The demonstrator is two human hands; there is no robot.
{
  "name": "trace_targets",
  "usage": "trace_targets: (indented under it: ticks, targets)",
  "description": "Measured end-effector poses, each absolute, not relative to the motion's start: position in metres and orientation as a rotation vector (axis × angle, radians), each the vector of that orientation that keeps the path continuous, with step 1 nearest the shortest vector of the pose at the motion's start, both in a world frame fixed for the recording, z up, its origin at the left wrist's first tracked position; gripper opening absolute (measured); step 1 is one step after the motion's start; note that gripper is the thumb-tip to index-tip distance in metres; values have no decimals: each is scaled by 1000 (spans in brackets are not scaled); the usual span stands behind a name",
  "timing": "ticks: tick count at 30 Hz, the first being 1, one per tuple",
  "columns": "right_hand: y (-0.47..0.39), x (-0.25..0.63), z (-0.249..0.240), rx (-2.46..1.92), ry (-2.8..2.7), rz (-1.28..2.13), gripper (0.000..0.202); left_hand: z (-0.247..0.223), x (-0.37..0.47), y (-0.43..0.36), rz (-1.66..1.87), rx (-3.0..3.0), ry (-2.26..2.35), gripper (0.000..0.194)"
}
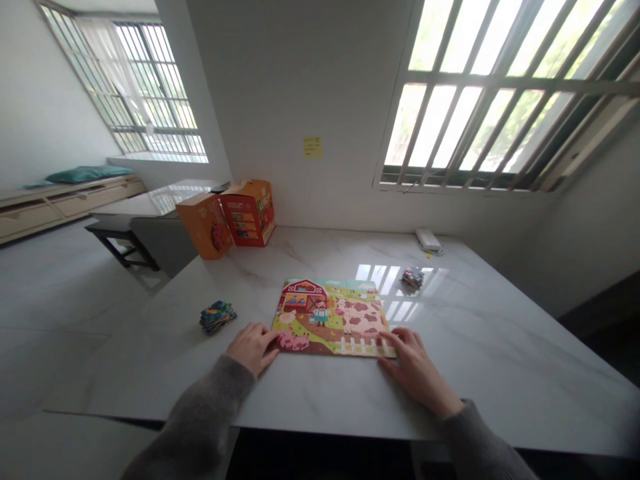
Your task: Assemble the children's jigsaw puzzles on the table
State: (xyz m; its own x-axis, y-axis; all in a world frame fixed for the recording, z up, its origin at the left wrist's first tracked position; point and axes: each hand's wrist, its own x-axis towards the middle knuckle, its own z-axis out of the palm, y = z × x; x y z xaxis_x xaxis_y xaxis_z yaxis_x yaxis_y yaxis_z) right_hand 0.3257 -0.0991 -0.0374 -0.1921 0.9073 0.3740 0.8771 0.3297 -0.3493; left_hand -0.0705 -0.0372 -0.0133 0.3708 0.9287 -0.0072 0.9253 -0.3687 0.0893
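Note:
A farm-picture puzzle (330, 317) lies flat on the marbled white table (320, 393), its pieces joined into a rectangle with a red barn, a pink cow and a fence. At its lower left edge rests my left hand (254, 347), fingers apart, holding nothing. My right hand (415, 370) touches the lower right corner, the fingers spread over the edge and holding nothing. One pile of puzzle pieces (218, 316) sits left of the puzzle, and another pile (413, 278) lies beyond its upper right corner.
Two orange-red boxes (250, 217) stand at the table's back left. A white device (429, 241) with a cable is at the back right. A yellow note (313, 147) is stuck on the wall. Beyond the left edge are another table (165, 197) and a dark stool (120, 237).

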Motion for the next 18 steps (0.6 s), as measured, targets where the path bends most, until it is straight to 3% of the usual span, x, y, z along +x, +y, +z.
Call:
trace_targets:
  ticks: [10, 18]
  targets:
    - [-111, 324, -36, -1680, -2184, -59, 34, -8, -61, -46, -51, 2562, 1770, 35]
    - [-118, 322, -44, -1659, -2022, -85, 30, -31, -71, -47, 192, 2496, 1814, 28]
